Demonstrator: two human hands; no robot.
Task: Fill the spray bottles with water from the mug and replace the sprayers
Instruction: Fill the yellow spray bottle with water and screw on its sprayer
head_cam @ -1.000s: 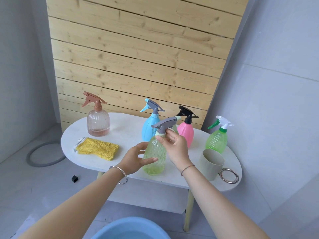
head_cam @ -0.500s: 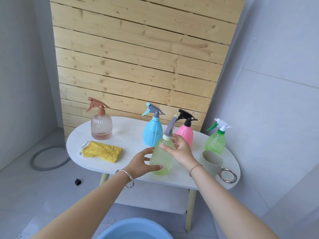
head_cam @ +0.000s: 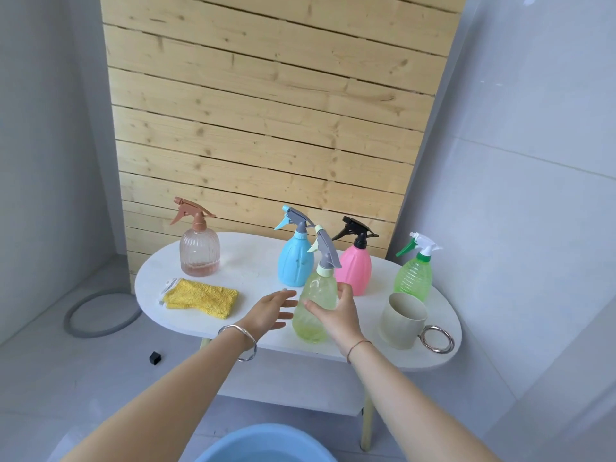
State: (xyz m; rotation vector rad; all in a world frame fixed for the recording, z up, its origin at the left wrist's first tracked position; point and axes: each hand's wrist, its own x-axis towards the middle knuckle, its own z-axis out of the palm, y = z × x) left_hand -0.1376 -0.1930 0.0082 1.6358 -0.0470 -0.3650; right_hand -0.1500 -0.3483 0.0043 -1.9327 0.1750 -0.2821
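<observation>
The right hand [head_cam: 336, 316] was clamped on the belly of the yellow bottle [head_cam: 313, 325], thumb across the front and fingers curled behind it. The left hand [head_cam: 271, 310] was beside this bottle with the fingers straight and spread, holding nothing; whether the fingertips touched the plastic I cannot tell. The yellow bottle stood upright on the table [head_cam: 253, 258], just to the left of the mug [head_cam: 401, 320], with its grey sprayer [head_cam: 328, 248] sitting on the neck. I judge this bottle nearly finished, though whether the sprayer was screwed tight was not visible. Behind the mug stood the green bottle [head_cam: 413, 276]. To the left of the mug and further back were the pink bottle [head_cam: 355, 271] and the blue bottle [head_cam: 296, 261], and far to the left of the mug was the clear bottle [head_cam: 199, 253]. That made five bottles, each with a sprayer on, and one mug. The clear one showed only a little liquid at the bottom, so filling probably remained. One yellow cloth [head_cam: 200, 296] lay well to the left of the mug, and one blue basin [head_cam: 263, 445] sat below.
</observation>
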